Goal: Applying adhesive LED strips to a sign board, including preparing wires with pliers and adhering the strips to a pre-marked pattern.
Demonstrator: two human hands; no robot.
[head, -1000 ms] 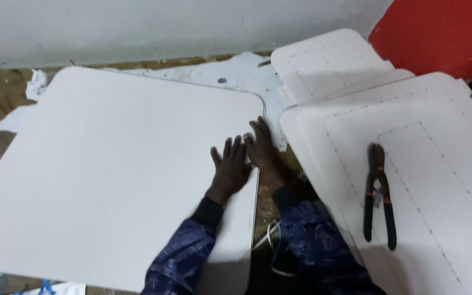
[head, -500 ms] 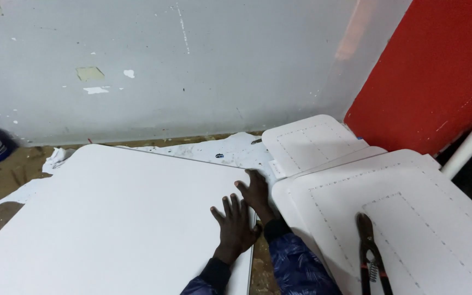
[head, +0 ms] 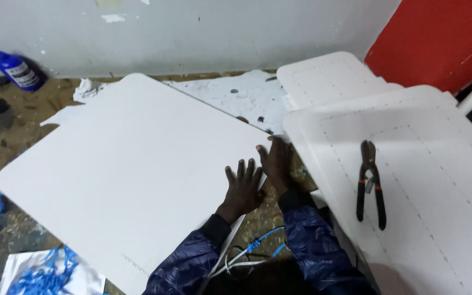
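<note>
White board (head: 121, 164) unmoved; left hand (head: 243, 188), right hand (head: 276, 162) still flat, gripping nothing.

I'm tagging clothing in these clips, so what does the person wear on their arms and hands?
Both hands are bare: the left hand and the right hand show no gloves, rings or watch. Each arm wears a long sleeve in dark navy with a lighter blue leafy print; the left sleeve and right sleeve end in plain dark cuffs at the wrists.
</note>
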